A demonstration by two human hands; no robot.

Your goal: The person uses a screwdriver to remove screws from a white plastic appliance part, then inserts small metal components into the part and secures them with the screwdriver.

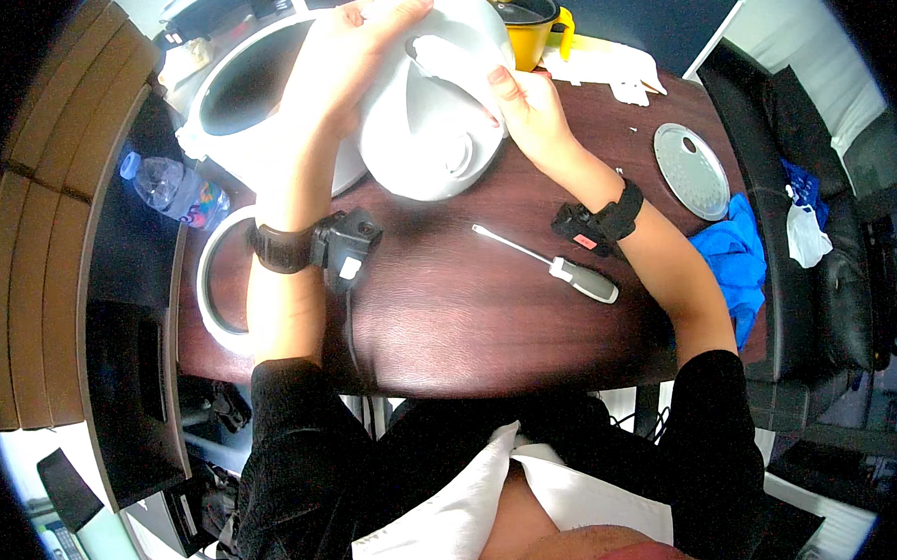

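Over the far middle of the table I hold up a large white rounded plastic part (403,147), which looks like an appliance lid. Its face has a raised ridge and a small round knob. My left hand (344,59) grips its upper left side, thumb along the edge. On its right side, my right hand (529,111) is closed with the thumb up. Behind my left forearm stands a white round appliance body (225,150) with a dark grey opening, partly hidden. Nearer me lies a screwdriver (587,280) with a grey handle, its tip pointing to the far left.
A white ring (207,296) lies partly under my left forearm. Beside it rests a clear bottle (174,192). At the far side stands a yellow pot (530,46) near crumpled white sheets (609,68). A perforated metal disc (692,174) and a blue cloth (733,258) lie right.
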